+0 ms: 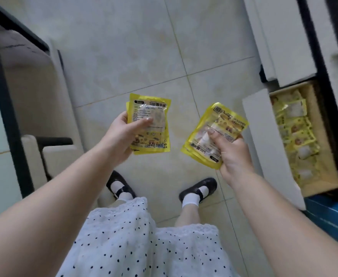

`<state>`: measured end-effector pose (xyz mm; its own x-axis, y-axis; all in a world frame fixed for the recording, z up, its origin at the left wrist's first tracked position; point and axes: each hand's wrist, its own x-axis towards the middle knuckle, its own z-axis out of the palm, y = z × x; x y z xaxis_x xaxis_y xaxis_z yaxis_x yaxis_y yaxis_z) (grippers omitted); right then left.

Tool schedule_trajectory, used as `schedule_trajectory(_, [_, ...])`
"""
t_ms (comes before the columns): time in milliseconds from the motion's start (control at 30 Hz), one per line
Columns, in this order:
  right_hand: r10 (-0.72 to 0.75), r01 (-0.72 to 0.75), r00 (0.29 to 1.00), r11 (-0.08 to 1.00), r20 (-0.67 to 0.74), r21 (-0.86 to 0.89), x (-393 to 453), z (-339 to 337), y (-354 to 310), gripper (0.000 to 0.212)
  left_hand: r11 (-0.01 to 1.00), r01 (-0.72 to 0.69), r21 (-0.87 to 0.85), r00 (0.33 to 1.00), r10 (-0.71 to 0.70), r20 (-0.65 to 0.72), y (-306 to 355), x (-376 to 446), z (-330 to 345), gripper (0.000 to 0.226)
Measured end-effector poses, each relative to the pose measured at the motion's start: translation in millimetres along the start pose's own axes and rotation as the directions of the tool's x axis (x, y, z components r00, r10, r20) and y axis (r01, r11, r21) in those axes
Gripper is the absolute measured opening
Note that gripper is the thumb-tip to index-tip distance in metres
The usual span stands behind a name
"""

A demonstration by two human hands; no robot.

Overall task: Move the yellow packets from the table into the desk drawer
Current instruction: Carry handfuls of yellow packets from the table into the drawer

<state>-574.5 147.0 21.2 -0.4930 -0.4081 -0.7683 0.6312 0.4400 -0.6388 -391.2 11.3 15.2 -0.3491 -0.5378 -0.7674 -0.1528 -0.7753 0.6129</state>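
Pale floor tiles (124, 56) fill most of the head view, seen from above by someone standing with both arms stretched forward. Her left hand (122, 134) grips a small stack of yellow packets (151, 124), thumb pressed across the printed face, the stack upright over the floor. Her right hand (232, 154) is closed around a second bunch of yellow packets (210, 132), tilted so that its top leans toward the right. The two bunches hang apart, neither touching the other.

At the right edge an open drawer (264, 136) with a white front juts out from a white cabinet (284, 47); inside lie more yellow packets (296, 132), loosely heaped, though blur makes it hard to count them. The right hand is near the drawer front, not over it. Below, a dotted white skirt (136, 236) and black shoes (198, 189) show. A grey chair (34, 82) stands at the left.
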Motion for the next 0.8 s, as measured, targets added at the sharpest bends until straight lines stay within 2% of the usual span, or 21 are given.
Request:
schedule_trajectory(67, [0.011, -0.008, 0.998, 0.999, -0.055, 0.052, 4.2, -57.9, -6.4, 0.020, 0.998, 0.031, 0.052, 0.999, -0.033, 0.037, -15.1, 3.1, 55.9, 0.048])
schedule_trajectory(200, [0.047, -0.010, 0.977, 0.984, -0.208, 0.177, 13.4, -175.6, -17.4, 0.037, 0.979, 0.102, 0.178, 0.991, -0.116, 0.073, -51.7, 13.1, 173.1, 0.035])
schedule_trajectory(433, [0.150, -0.002, 0.912, 0.933, -0.382, 0.361, 27.5, -351.0, -17.1, 0.036, 0.895, 0.151, 0.419, 0.963, -0.230, 0.143, -111.8, 36.4, 357.0, 0.035])
schedule_trajectory(600, [0.177, 0.032, 0.883, 0.901, -0.434, 0.433, 41.5, -408.5, -6.3, 0.037, 0.808, 0.115, 0.578, 0.946, -0.267, 0.185, -134.9, 62.4, 430.8, 0.034])
schedule_trajectory(800, [0.225, 0.054, 0.845, 0.867, -0.485, 0.495, 90.9, -427.4, 8.9, 0.046, 0.716, 0.070, 0.694, 0.944, -0.272, 0.186, -150.7, 131.4, 479.2, 0.033])
